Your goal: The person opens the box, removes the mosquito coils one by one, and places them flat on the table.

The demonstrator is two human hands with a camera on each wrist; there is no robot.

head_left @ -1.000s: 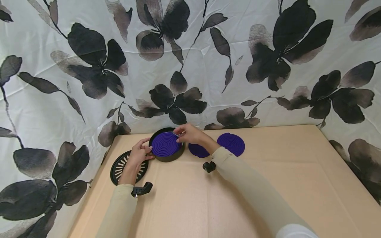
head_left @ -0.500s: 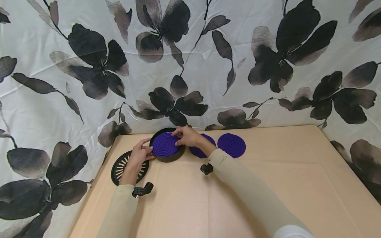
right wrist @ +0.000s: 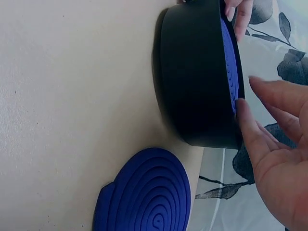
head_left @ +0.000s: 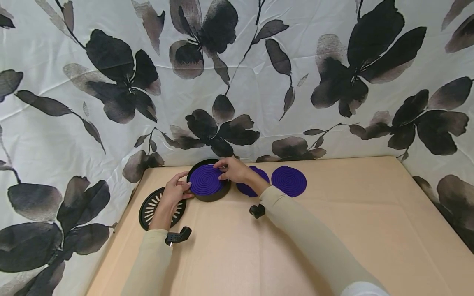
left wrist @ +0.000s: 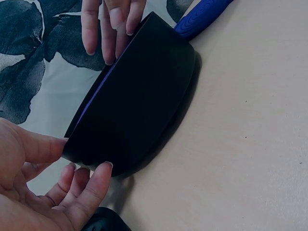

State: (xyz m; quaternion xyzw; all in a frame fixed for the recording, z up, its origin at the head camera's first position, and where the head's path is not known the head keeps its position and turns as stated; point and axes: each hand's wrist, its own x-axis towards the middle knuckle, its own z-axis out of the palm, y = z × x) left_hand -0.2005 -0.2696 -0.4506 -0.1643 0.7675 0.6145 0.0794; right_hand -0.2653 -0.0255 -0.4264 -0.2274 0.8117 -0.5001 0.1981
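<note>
A round black holder [head_left: 209, 198] with a tall wall stands at the back left of the table. Inside it lies a purple-blue spiral coaster [head_left: 203, 181], seen as a thin strip within the rim [left wrist: 98, 89] in the left wrist view. My left hand [head_left: 174, 193] grips the holder's left side, thumb at the rim and fingers against the outer wall. From the right, my right hand [head_left: 236, 169] reaches over the rim. Its thumb [right wrist: 246, 115] touches the coaster's edge, while the other fingers are extended and spread from it.
Two more spiral coasters lie on the table, one [head_left: 246, 189] partly behind my right wrist and another [head_left: 289, 181] farther right. A black slotted disc [head_left: 148, 207] lies under my left forearm. Behind the table's far edge hangs a floral cloth [head_left: 237, 90].
My right hand has shifted slightly left and down over the coaster, uncovering more of the middle coaster. The coaster sits a little further left in the holder. My left hand has stayed put.
</note>
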